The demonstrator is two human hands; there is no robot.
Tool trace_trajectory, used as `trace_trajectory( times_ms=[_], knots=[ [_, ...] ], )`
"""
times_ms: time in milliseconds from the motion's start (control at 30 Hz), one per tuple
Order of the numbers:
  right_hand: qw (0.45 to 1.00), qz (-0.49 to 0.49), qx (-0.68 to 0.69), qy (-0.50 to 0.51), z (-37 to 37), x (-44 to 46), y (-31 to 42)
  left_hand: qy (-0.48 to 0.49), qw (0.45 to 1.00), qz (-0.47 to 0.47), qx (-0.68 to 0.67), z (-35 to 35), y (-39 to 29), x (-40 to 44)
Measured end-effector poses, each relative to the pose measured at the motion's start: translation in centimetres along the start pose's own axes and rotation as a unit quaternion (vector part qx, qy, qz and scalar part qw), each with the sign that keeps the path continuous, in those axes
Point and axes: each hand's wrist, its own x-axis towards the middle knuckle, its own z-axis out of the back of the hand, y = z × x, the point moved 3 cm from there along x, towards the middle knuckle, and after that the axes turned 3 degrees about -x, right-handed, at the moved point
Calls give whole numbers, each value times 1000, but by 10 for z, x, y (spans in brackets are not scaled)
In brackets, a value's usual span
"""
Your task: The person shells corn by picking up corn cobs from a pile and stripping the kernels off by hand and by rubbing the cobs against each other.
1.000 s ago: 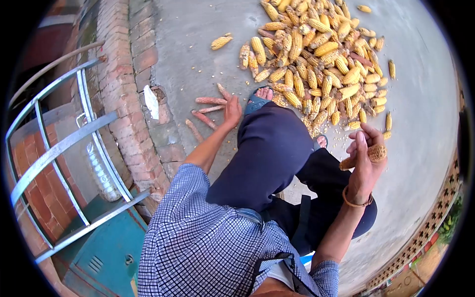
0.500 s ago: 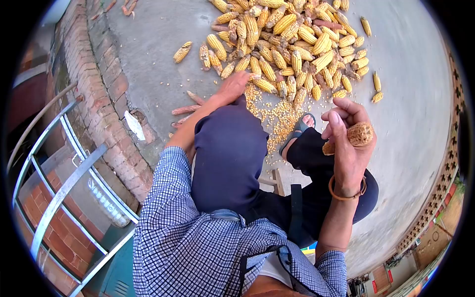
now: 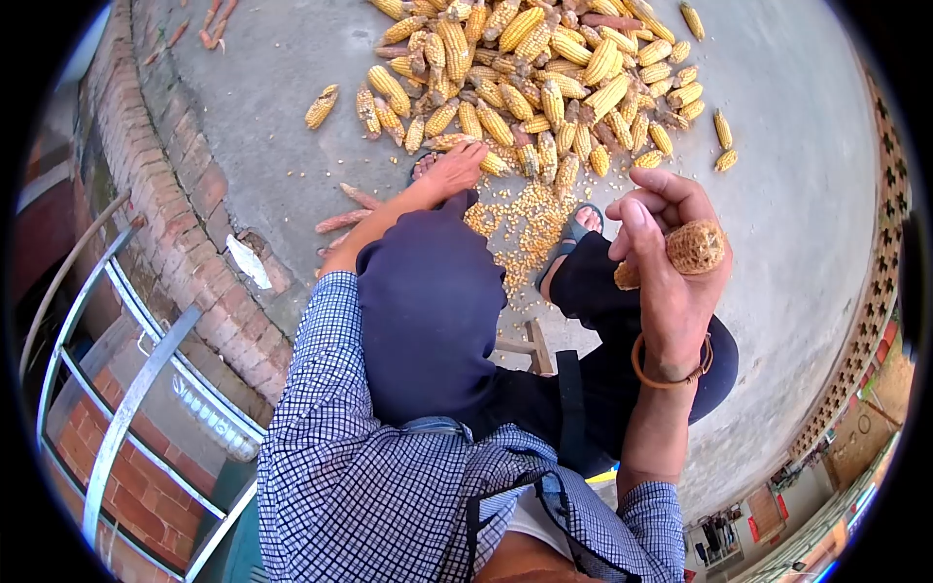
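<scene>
The left hand (image 3: 457,173) was nearer the corn pile (image 3: 549,83), fingers bent at an ear (image 3: 496,165) just rightward, long axis roughly crosswise; whether it gripped could not be told. The right hand (image 3: 671,277), half curled, held a brown cob (image 3: 698,247).

One wide head-height view, close above the lap (image 3: 432,311), forward and down toward the ground (image 3: 777,223)
</scene>
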Motion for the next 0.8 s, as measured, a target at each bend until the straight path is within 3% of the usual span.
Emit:
trace_trajectory(
  times_ms=[133,233,333,433,533,633,733,800],
  knots=[
    [1000,-5,23,-5,1,1,3,-16,996,40,-81,-9,1,-4],
    [999,-8,32,-18,2,2,4,-181,982,-17,-53,-1,-1,-18],
    [1000,14,-7,-16,4,4,0,-11,982,44,-183,-6,2,-6],
    [1000,9,-11,-26,4,5,-1,-31,921,243,-302,10,-2,-3],
    [999,-4,28,-37,4,5,3,-11,857,350,-378,45,-1,-4],
    [997,-20,62,-45,9,7,-2,-50,924,203,-319,60,14,-3],
    [992,16,110,-63,14,10,-8,-142,736,218,-625,117,32,0],
    [991,9,120,-52,18,10,-12,-164,643,210,-718,179,43,-3]
  ],
)
